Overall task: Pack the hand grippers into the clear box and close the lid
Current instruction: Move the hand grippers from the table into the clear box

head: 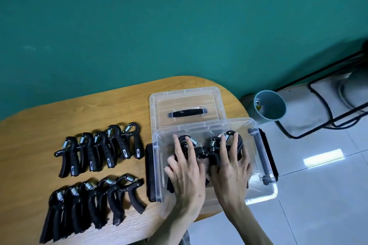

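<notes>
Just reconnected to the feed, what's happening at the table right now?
A person has both hands inside the clear box, the left hand and right hand pressing flat on hand grippers already placed there. Two rows of grippers still wait on the wooden table. The lid lies off behind the box.

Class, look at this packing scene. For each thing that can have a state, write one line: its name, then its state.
clear box: open, holding a few hand grippers.
lid: off, lying flat on the table behind the box.
left hand: fingers spread, pressing on grippers inside the box.
right hand: fingers spread, pressing on grippers inside the box.
upper row of grippers: unpacked, on the table.
lower row of grippers: unpacked, on the table.
</notes>
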Action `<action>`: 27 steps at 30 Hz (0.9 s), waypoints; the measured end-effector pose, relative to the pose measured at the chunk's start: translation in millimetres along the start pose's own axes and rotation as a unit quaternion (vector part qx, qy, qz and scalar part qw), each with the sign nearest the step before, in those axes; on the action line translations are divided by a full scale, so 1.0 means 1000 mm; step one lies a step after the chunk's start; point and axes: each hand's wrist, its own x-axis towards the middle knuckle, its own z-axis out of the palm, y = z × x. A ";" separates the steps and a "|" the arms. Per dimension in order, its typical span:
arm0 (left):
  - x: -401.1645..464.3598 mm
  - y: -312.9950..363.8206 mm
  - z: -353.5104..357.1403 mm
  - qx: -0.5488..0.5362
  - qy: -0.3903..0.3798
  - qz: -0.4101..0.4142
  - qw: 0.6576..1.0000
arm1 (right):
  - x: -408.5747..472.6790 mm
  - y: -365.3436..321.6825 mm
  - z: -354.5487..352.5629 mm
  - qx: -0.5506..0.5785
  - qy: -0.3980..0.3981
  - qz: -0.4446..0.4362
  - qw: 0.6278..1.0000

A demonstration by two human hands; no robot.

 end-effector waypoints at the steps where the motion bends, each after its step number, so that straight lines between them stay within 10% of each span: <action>1: 0.000 0.000 0.006 0.001 -0.003 -0.006 1.000 | 0.002 0.003 0.002 -0.003 -0.013 -0.003 1.000; 27: 0.038 -0.019 0.093 0.112 -0.083 -0.076 0.987 | 0.043 0.035 0.073 -0.011 -0.153 -0.037 0.988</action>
